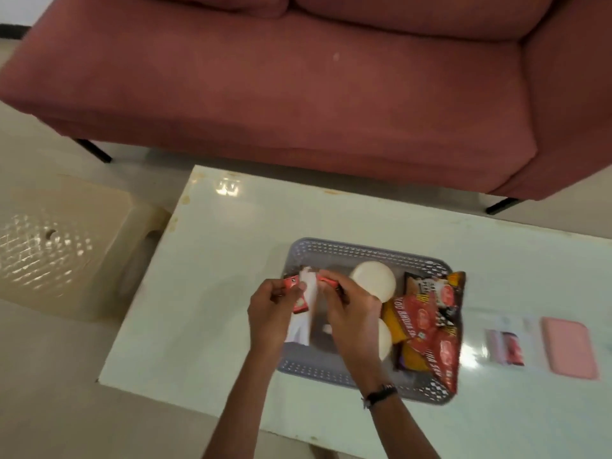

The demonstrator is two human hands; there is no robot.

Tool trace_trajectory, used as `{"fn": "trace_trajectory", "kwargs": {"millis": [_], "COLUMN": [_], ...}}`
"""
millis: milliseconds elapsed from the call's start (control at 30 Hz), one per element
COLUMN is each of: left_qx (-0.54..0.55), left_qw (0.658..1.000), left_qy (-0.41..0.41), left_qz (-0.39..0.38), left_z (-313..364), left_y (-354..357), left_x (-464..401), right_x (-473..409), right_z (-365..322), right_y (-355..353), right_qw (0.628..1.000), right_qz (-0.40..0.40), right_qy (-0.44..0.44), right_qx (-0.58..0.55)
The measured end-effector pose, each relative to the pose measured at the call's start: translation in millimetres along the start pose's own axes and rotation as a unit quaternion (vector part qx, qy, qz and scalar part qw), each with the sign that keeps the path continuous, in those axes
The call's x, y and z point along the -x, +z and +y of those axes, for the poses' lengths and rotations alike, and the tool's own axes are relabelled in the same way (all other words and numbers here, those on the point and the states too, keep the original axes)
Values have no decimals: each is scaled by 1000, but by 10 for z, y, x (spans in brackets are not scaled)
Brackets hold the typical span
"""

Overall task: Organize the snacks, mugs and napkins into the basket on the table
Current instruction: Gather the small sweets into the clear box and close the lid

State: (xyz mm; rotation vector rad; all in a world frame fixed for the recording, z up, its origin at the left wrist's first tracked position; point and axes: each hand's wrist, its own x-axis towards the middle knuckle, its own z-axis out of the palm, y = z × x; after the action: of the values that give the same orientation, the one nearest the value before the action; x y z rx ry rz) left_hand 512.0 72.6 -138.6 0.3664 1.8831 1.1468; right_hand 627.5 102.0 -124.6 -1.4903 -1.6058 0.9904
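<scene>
We're pinching a red-and-white napkin pack [303,294] with left hand [270,313] and right hand [352,313] over the grey basket [364,251]; mugs [374,281] and snack bags [427,326] are sitting at three o'clock inside, on the worktop [215,276].

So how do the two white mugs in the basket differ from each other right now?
The far mug is in plain view, while the near mug is largely hidden behind the right hand. The far mug lies toward the back of the basket; the near mug sits closer to the person, beside the red snack packets. Both are white and round.
</scene>
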Motion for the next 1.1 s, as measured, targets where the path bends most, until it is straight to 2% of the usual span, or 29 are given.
{"fn": "trace_trajectory", "kwargs": {"millis": [100, 300, 367, 500, 667, 800, 1000, 1067, 1100], "left_qx": [3, -65, -93, -122, -175, -232, -272, -282, -287], "left_qw": [997, 978, 972, 967, 958, 950, 942, 939, 938], "left_qy": [21, 51, 68, 78, 60, 81, 59, 56, 55], "left_qz": [-69, -192, -205, -212, -218, -191, -189, -187, -185], "left_z": [56, -160, -238, -377, -611, -797, -1026, -1047, -1046], "left_y": [657, 1968, 2344, 2934, 3239, 3250, 3387, 3414, 3423], "left_x": [435, 1287, 1461, 1539, 1484, 1519, 1491, 1490, 1497], "right_x": [30, 193, 202, 154, 220, 107, -71, -76, -78], "right_z": [267, 1023, 1281, 1683, 2170, 2724, 2989, 2956, 2948], "right_y": [-708, -2065, -2305, -2603, -3019, -3243, -3292, -3329, -3365], "right_qw": [997, 970, 968, 979, 958, 935, 886, 882, 891], "right_qz": [70, 185, 168, 71, 140, 69, -44, -66, -56], "right_qy": [37, 126, 148, 150, 216, 279, 244, 227, 224], "right_qx": [-5, 96, 111, 121, 131, 208, 392, 407, 390]}}
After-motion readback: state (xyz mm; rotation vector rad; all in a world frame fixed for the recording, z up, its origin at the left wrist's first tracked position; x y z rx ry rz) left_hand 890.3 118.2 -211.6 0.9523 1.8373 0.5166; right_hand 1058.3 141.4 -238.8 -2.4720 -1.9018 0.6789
